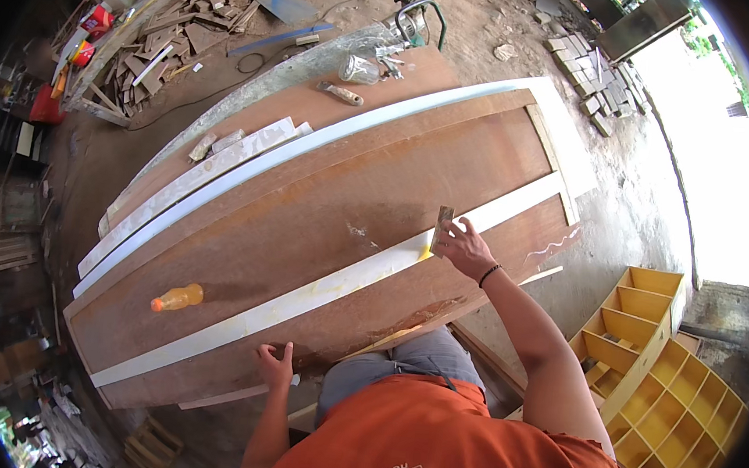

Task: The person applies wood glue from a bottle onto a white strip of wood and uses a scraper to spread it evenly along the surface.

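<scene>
My right hand (pixel 464 246) grips a flat scraper blade (pixel 443 221), its edge against a long white-painted wooden strip (pixel 324 284). Yellowish putty (pixel 425 251) shows on the strip beside the blade, and fainter yellow smears run further along it. The strip lies across a large brown plywood panel (pixel 322 230). Over the panel's near edge is my left hand (pixel 276 363), thumb and fingers apart with nothing between them. A clear plastic bottle with an orange cap (pixel 178 298) rests on its side at the panel's left part.
Behind the panel, a putty knife (pixel 341 93), a glass jar (pixel 360 70) and a spray gun (pixel 391 60) lie on another board. Yellow shelving units (pixel 632 314) stand at right. Scrap wood (pixel 185 34) and stacked blocks (pixel 601 80) occupy the floor beyond.
</scene>
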